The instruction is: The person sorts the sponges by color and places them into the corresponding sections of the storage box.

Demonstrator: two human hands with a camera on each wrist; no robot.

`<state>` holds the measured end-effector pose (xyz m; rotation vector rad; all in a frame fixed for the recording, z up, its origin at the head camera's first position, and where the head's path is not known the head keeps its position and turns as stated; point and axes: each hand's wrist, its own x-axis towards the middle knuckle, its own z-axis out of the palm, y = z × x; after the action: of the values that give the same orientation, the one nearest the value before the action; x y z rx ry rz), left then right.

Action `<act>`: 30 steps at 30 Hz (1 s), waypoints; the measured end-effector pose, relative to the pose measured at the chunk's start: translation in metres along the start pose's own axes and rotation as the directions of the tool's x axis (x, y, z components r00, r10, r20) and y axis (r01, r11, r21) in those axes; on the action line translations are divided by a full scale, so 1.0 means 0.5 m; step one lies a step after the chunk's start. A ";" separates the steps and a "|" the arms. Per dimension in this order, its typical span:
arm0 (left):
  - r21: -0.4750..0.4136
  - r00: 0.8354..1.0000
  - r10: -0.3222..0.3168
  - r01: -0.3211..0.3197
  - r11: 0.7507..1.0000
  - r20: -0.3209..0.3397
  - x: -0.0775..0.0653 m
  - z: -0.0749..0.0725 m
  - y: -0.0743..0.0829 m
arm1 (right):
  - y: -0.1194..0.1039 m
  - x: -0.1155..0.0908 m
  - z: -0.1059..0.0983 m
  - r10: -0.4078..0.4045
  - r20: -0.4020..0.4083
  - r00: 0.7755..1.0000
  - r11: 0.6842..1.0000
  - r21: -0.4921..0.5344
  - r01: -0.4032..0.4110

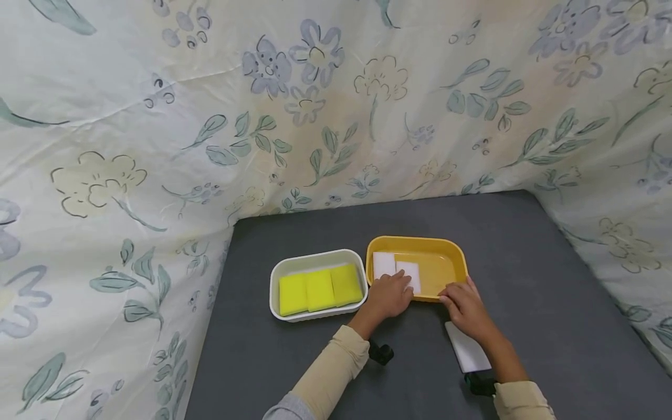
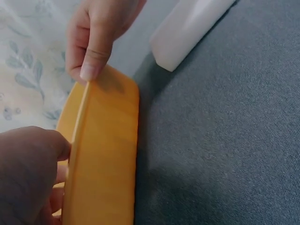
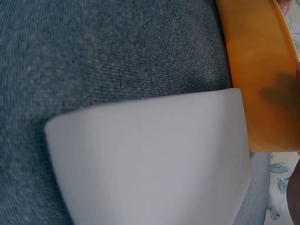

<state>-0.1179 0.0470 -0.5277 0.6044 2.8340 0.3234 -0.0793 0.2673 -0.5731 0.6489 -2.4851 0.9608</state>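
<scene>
A yellow tray (image 1: 438, 256) on the dark table holds two white sponge-like blocks (image 1: 384, 265) side by side in its left part. My left hand (image 1: 389, 294) reaches over the front rim, its fingers touching the right one of these blocks; in the left wrist view the tray wall partly hides the fingers. My right hand (image 1: 466, 308) pinches the rim at the tray's front right corner, thumb outside, as the left wrist view shows. Another white block (image 3: 154, 159) lies on the table under the right wrist, close to the tray.
A white tray (image 1: 315, 315) with three yellow sponges (image 1: 320, 290) stands left of the yellow tray, the two rims close together. Floral cloth (image 1: 325, 105) hangs behind the table and along both sides.
</scene>
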 end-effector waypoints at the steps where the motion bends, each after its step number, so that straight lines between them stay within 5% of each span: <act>1: -0.011 1.000 -0.007 0.007 1.000 0.002 -0.001 0.000 0.000 | 0.001 0.000 0.000 0.001 0.001 1.000 1.000 0.000 -0.001; 9: -0.043 0.998 -0.033 0.030 0.999 -0.056 -0.008 0.000 -0.001 | -0.003 0.000 -0.002 0.002 0.007 1.000 1.000 0.010 -0.002; 30: 0.142 0.998 0.019 -0.026 0.990 0.052 -0.008 0.010 0.010 | -0.002 -0.002 0.002 -0.005 -0.010 1.000 1.000 0.003 0.005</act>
<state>-0.1111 0.0505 -0.5306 0.6634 2.8203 0.1082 -0.0779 0.2660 -0.5739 0.6492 -2.4725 0.9638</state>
